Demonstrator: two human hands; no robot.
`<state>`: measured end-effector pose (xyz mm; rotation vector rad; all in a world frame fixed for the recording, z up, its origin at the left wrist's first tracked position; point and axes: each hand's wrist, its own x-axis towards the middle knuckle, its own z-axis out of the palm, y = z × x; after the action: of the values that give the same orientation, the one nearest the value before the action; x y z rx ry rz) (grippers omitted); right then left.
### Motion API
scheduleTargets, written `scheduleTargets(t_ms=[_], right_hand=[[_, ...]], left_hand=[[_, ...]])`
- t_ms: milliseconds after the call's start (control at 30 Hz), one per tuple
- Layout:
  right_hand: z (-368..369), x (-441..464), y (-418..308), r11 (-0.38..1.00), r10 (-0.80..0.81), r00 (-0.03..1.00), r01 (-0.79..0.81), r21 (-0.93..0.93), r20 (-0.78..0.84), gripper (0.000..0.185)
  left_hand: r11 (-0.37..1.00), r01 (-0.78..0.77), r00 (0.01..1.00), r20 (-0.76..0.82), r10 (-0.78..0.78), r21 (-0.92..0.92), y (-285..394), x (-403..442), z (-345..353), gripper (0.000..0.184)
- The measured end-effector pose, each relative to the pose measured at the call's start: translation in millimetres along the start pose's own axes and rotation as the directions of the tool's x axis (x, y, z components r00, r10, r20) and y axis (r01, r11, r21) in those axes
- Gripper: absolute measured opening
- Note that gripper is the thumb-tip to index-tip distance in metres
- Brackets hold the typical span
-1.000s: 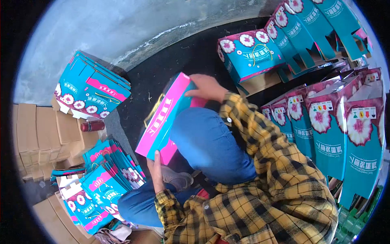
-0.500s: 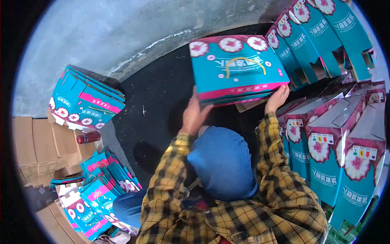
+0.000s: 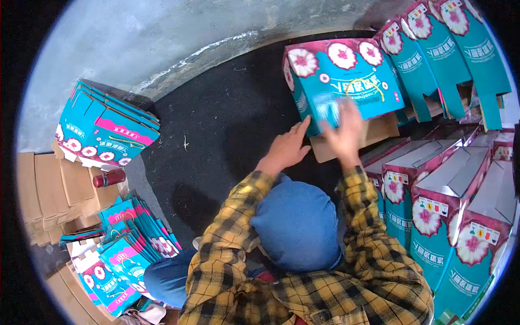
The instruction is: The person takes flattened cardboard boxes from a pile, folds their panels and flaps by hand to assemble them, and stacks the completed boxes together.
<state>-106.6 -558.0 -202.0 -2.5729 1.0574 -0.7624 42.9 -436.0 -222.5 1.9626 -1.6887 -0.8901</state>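
Note:
A teal and pink carton point(image 3: 355, 59) with flower pictures and a yellow cord handle stands at the upper right, its brown flap point(image 3: 382, 129) out toward me. At its lower left corner is my left hand point(image 3: 286, 147), fingers spread, fingertips near or on the edge. My right hand point(image 3: 346, 130) is blurred by motion over the carton's lower front, fingers apart and gripping nothing. Whether it touches the carton cannot be told.
Rows of teal cartons point(image 3: 428, 216) fill the right side. Flattened cartons point(image 3: 105, 127) are stacked at the left, above brown boxes point(image 3: 49, 184) and a red cylinder point(image 3: 109, 178). More folded cartons point(image 3: 122, 260) lie lower left. A black mat point(image 3: 216, 119) covers the floor.
The carton was turned and carried from in front of my knee to the upper right. My hands have let go of it, and my right hand has come to its near side.

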Motion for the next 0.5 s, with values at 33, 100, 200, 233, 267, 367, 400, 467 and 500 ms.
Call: scheduleTargets(t_ms=[33,100,200,233,267,367,400,467,500], right_hand=[[4,1,-18,0.996,-0.024,0.997,0.03,-0.081,0.08,0.067],[6,5,-23,0.986,-0.038,0.988,0.061,-0.158,0.148,0.071],[20,14,-5,0.983,-0.023,0.997,0.036,-0.178,0.071,0.072],[20,18,1,0.978,-0.025,0.997,0.04,-0.203,0.076,0.073],[19,22,7,0.972,-0.03,0.996,0.048,-0.228,0.08,0.073],[23,28,20,0.973,-0.068,0.996,0.079,-0.215,0.058,0.074],[25,29,20,0.973,-0.087,0.995,0.096,-0.21,0.051,0.075],[29,30,17,0.969,-0.117,0.991,0.128,-0.21,0.063,0.075],[28,30,15,0.96,-0.092,0.993,0.109,-0.257,0.079,0.075]], left_hand=[[1.0,0.018,1.0,-0.001,-0.018,-0.019,-4,-4,3,0.082],[0.996,0.066,0.998,0.016,-0.065,-0.053,-18,-28,6,0.081],[0.969,0.224,0.974,0.069,-0.218,-0.105,-34,-89,-3,0.068],[0.97,0.197,0.98,-0.006,-0.2,-0.145,-32,-120,-7,0.064],[0.969,0.164,0.979,-0.086,-0.182,-0.184,-26,-154,-13,0.06],[0.954,0.229,0.943,-0.198,-0.267,-0.195,17,-250,-40,0.057],[0.933,0.32,0.91,-0.22,-0.352,-0.166,36,-277,-48,0.058],[0.91,0.415,0.869,-0.291,-0.401,-0.016,58,-333,-56,0.057],[0.861,0.491,0.839,-0.338,-0.426,0.134,68,-358,-60,0.057]])
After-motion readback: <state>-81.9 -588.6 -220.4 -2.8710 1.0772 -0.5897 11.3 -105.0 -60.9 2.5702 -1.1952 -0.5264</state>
